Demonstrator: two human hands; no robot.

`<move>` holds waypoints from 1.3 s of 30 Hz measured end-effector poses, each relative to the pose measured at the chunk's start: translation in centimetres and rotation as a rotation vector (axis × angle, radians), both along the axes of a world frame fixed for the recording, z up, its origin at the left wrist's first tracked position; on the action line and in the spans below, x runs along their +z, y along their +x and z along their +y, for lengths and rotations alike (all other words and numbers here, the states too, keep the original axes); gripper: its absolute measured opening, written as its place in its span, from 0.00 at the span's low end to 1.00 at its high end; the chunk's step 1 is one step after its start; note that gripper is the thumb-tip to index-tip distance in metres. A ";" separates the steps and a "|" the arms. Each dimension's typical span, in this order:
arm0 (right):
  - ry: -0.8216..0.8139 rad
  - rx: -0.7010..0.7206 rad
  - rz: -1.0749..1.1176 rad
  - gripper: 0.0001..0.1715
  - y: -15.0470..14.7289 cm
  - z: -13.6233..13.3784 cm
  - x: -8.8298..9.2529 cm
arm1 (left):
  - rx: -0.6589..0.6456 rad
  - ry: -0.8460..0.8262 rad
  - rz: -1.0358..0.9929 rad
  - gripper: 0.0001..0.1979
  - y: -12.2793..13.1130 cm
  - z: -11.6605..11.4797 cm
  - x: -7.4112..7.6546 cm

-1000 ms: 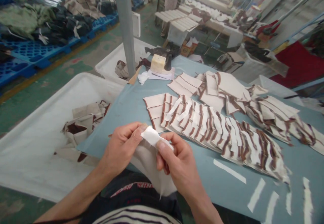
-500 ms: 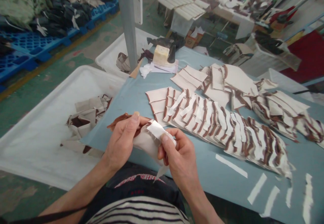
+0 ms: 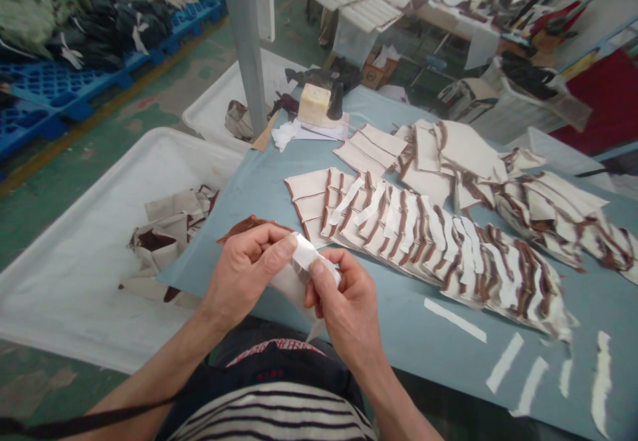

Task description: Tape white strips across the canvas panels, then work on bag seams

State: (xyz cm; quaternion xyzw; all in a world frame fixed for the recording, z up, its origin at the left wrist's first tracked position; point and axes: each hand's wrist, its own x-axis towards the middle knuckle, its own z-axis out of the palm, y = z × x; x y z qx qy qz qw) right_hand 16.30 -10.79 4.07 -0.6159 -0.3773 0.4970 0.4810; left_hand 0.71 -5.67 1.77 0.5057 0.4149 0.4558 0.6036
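Observation:
Between both hands, above the table's near edge, is a cream fabric piece [image 3: 288, 285] with brown edging. A white strip [image 3: 305, 252] lies along its upper edge. My left hand [image 3: 244, 265] is closed on the piece, its thumb pressing the strip's left end. With thumb against bent fingers, my right hand [image 3: 343, 295] pinches the strip's other end and the fabric. A brown flap [image 3: 249, 226] sticks out behind my left fingers. Much of the piece is hidden by the hands.
Overlapping cream panels [image 3: 413, 235] with brown seams and white strips run across the blue table [image 3: 399, 325]. Loose white strips [image 3: 454, 319] lie nearer the front right. More panels [image 3: 463, 152] are heaped behind. A white bin [image 3: 100, 262] holding sewn pieces stands left; a metal post [image 3: 244, 42] rises beyond.
My left hand has moved right along the piece, and its thumb now presses the white strip's left end. My right hand keeps its pinch, shifted slightly left.

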 end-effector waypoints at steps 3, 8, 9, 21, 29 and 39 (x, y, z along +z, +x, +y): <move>-0.003 -0.014 -0.024 0.18 0.0 0.1 -0.2 | 0.015 -0.021 0.014 0.19 0.4 0.2 0.4; 0.019 -0.018 -0.090 0.16 0.1 0.0 -0.6 | 0.046 -0.038 0.092 0.16 0.8 0.4 1.3; 0.026 -0.016 -0.095 0.15 0.1 -0.1 -0.7 | 0.042 -0.026 0.110 0.15 0.8 0.4 1.5; -0.035 0.098 0.040 0.27 0.5 -4.0 -3.1 | 0.066 0.088 0.180 0.10 -1.3 1.0 1.7; -0.173 0.233 -0.215 0.26 3.4 -7.2 -4.8 | -0.048 0.228 0.404 0.11 -2.1 1.2 4.3; 0.474 0.288 -0.598 0.17 8.1 -3.7 2.2 | -0.318 0.268 0.442 0.11 -1.8 0.7 5.9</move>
